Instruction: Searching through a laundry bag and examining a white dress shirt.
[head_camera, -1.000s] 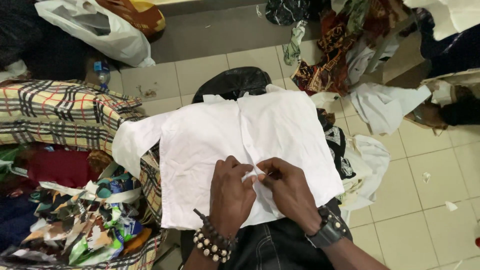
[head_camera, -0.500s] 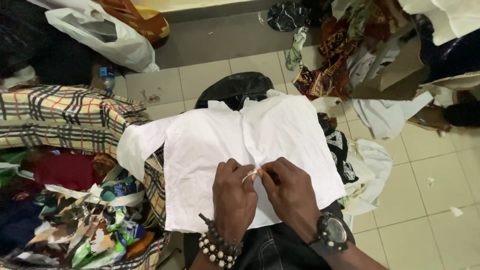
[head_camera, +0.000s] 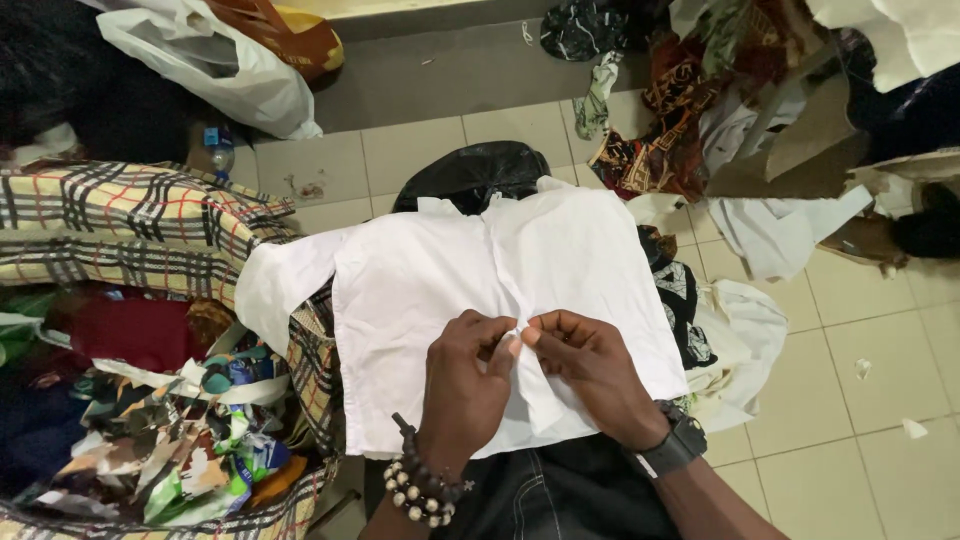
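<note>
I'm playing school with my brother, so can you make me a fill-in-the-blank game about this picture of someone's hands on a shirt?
1. Both hands pinch the front of a shirt whose colour is ____.
2. The left hand has a bracelet made of ____ at its wrist.
3. The right hand has a black ____ at its wrist.
4. Beyond the shirt's collar, on the tiled floor, lies a plastic bag whose colour is ____.

Missing words: white, beads, watch, black.
</note>
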